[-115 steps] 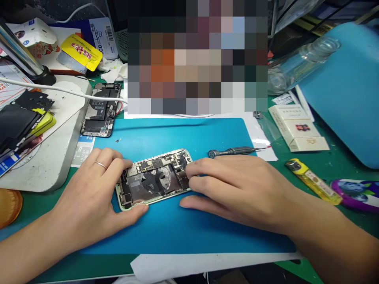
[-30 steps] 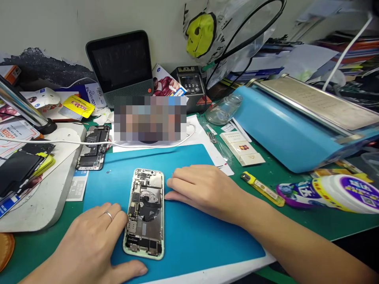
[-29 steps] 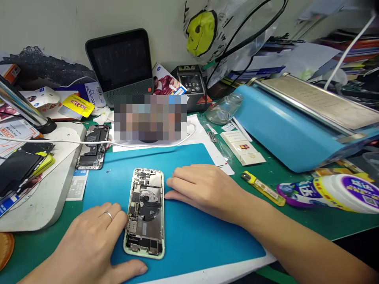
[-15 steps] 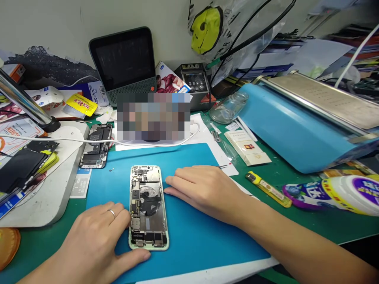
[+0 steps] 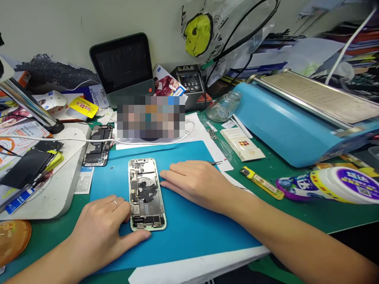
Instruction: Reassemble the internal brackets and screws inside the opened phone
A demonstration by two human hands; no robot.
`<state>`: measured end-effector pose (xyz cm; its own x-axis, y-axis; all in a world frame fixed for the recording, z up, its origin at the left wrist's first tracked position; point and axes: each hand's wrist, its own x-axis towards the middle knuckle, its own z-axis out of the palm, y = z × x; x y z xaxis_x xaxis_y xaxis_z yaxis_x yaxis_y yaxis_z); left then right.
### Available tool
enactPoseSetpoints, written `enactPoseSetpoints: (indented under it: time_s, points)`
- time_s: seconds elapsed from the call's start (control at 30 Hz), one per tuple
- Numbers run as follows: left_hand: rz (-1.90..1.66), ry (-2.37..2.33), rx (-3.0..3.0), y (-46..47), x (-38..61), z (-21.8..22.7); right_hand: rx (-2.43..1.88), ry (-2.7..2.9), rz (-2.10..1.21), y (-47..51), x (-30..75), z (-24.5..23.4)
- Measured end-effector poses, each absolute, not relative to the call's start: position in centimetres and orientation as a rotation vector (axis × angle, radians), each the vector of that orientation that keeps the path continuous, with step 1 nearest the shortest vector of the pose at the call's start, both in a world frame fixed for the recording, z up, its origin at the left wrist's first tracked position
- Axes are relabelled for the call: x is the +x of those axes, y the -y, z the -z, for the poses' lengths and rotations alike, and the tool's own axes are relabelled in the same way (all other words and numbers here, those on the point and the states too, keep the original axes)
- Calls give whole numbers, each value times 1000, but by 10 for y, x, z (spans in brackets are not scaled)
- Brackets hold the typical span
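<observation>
Left hand (image 5: 102, 230) cupping opened pale-green phone chassis (image 5: 146, 194) on blue silicone mat (image 5: 192, 232); right hand (image 5: 197, 182) flat, empty, just beside. Brace frame firmly, avoid exposed boards.

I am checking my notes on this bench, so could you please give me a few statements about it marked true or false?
1. The opened phone lies on the blue mat. True.
2. The right hand holds a screwdriver. False: it rests flat on the mat, holding nothing.
3. The left hand touches the phone's left and near edges. True.
4. The lighter lies on the blue mat. False: it lies on the green surface to the right.
5. A second opened phone lies beyond the mat's far left corner. True.
</observation>
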<state>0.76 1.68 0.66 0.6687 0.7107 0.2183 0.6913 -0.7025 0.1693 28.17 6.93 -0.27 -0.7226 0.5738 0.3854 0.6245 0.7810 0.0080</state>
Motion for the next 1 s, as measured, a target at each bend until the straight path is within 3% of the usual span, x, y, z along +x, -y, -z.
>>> enactPoseSetpoints:
  time_s: [0.53,1.0]
  points:
    - [-525,-972,2932,-11,4,0,-777,2703,58,-74,277,-2]
    - [-445,-935,2885,-10,-1,-2,-771,2397,-73,-84,296,-7]
